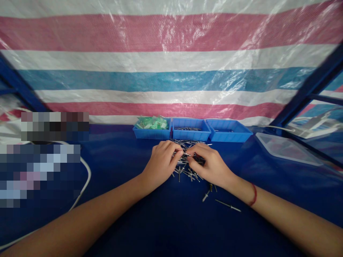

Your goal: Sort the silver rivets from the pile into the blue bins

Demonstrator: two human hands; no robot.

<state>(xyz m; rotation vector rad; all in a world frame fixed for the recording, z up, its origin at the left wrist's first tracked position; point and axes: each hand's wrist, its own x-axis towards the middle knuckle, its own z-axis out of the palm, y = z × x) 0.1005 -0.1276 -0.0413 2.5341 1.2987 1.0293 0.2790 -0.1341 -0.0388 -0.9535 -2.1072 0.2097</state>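
Over a loose pile of blind rivets (180, 172), both my hands meet with their fingertips close together. A thin metal blind rivet (187, 154) shows in the small gap between them. My left hand (162, 162) is closed in a pinch at its left end, and my right hand (211, 164) pinches its right end with thumb and forefinger. Part of the pile is hidden behind the hands. Nearer me, a long rivet (228, 205) and a short, thicker rivet (206, 196) lie apart on the blue table.
Behind the pile stand three blue bins: a left bin (152, 134) with green-and-clear plastic packets, a middle bin (190, 135) with rivets, and a right bin (230, 137) with a few small pieces. A clear plastic lid (288, 149) lies at right; a white cable (87, 173) runs at left.
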